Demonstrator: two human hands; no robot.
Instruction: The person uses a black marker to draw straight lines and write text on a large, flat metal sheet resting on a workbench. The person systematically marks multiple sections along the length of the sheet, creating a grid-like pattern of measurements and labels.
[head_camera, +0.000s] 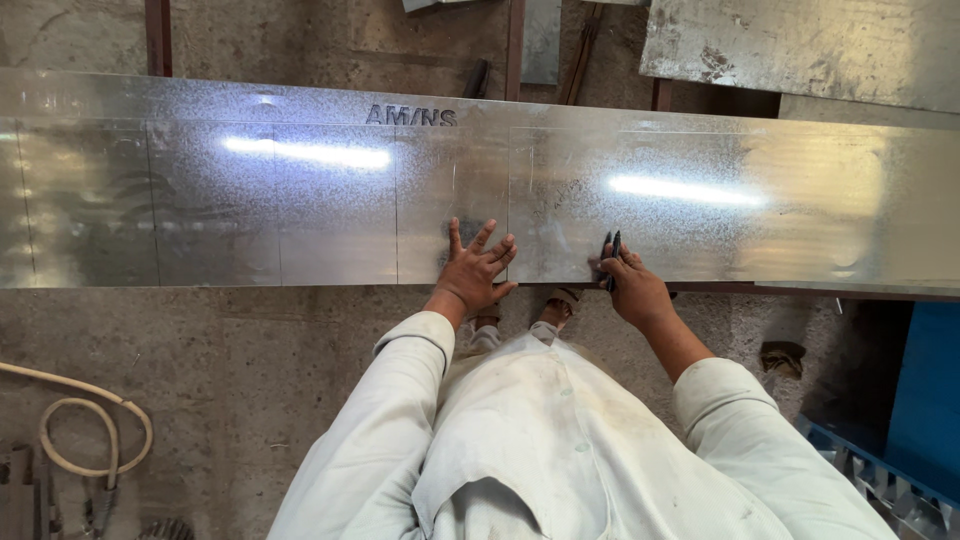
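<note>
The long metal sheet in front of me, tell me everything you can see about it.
The metal sheet is a long, shiny, speckled strip that looks galvanised, lying flat and spanning the whole view from side to side. Thin straight lines cross it at intervals, dark stamped lettering sits near its far edge, and two bright light reflections streak its surface. The left hand presses flat on it with fingers spread. The right hand holds a dark marker at its near edge.
</note>
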